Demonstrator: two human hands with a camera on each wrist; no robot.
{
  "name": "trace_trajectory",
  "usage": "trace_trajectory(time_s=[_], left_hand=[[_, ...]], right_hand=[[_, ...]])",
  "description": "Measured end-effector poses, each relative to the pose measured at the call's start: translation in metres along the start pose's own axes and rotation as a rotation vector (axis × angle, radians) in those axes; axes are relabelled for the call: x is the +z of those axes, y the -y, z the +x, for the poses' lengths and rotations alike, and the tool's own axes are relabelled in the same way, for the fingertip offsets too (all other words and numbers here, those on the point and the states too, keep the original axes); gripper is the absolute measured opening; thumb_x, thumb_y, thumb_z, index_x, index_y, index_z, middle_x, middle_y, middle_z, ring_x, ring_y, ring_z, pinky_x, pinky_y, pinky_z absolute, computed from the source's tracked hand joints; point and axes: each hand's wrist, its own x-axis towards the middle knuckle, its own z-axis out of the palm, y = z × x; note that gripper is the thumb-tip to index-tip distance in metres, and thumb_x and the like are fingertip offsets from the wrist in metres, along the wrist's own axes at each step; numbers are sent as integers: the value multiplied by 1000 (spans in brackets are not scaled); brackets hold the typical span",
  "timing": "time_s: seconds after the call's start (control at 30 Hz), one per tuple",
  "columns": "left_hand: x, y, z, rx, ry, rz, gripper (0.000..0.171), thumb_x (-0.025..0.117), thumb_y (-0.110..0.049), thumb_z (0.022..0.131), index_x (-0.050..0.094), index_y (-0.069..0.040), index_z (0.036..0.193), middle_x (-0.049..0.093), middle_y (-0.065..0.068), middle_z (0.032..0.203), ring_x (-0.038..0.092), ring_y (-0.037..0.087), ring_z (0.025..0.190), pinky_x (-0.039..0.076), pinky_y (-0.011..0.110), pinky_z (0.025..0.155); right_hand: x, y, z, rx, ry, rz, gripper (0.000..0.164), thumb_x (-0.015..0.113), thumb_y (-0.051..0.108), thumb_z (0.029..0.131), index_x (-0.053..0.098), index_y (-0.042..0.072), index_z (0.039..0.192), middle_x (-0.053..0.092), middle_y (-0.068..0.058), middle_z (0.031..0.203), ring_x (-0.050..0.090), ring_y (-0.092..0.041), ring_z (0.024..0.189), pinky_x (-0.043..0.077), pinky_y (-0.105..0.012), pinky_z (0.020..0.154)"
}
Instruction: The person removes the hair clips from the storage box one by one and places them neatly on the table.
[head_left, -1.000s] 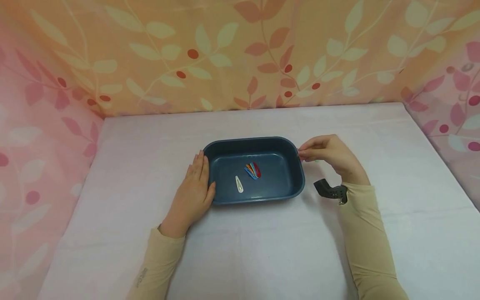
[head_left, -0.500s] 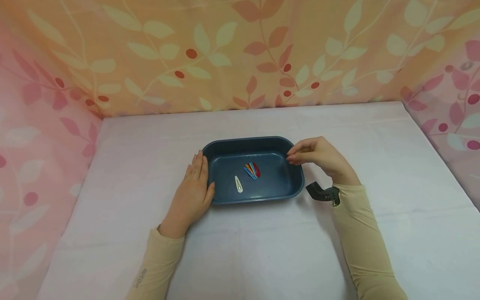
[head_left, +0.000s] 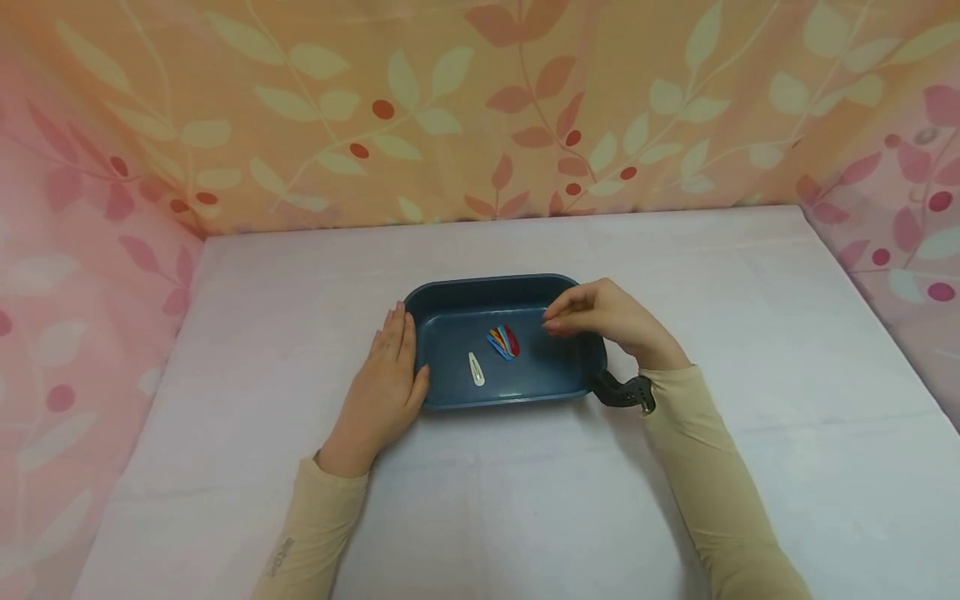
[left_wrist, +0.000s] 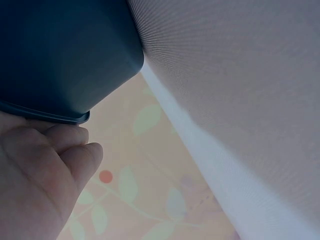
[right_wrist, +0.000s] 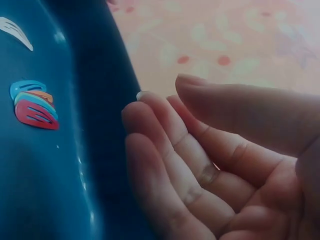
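A dark blue rectangular basin sits on the table. Inside it lie a fanned group of snap hair clips in blue, orange and red, and a white hair clip apart from them. My left hand rests its straight fingers along the basin's left side; in the left wrist view its fingers are right at the rim. Over the basin's right part hovers my right hand, fingers loosely bent. The right wrist view shows its thumb and fingers with nothing visible between them.
White cloth covers the table. A patterned curtain hangs along the back, with pink patterned cloth at the sides. A black wrist mount on the right sleeve overlaps the basin's front right corner in the head view.
My right hand has moved left from outside the basin's right rim to over its inside. Coloured bits beneath its fingers earlier are out of sight now. Left hand, basin and clips stay put.
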Motion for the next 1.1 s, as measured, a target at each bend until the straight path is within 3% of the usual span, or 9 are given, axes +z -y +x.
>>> trace_trajectory(time_s=[0.33,0.6,0.9,1.1], left_hand=[[2,1,0,3,0,8,66,48,-20,93,23,19,140,11,29,152,15,37,140,19,47,111],[1,0,0,-3,3,11,66,49,-19,93,23,19,140,12,29,151,16,38,140,19,47,111],[1,0,0,4,-7,7,66,50,-18,92,24,20,139,12,30,151,17,39,140,21,49,110],[1,-1,1,2,13,9,66,49,-18,92,22,19,139,11,30,151,16,39,140,19,48,111]], right_hand=[[9,4,31,71,61,-66,23,66,5,86,65,-13,101,71,-13,87,66,-39,84,55,-34,75],[16,-5,52,71,116,-99,17,64,1,84,66,-13,94,70,-10,81,66,-19,69,55,-31,67],[20,-10,61,175,121,-178,13,63,-3,82,68,-11,92,69,-8,78,64,-14,65,54,-28,63],[21,-14,63,189,141,-190,13,69,-2,79,67,-10,90,70,-7,74,63,-12,64,53,-25,61]])
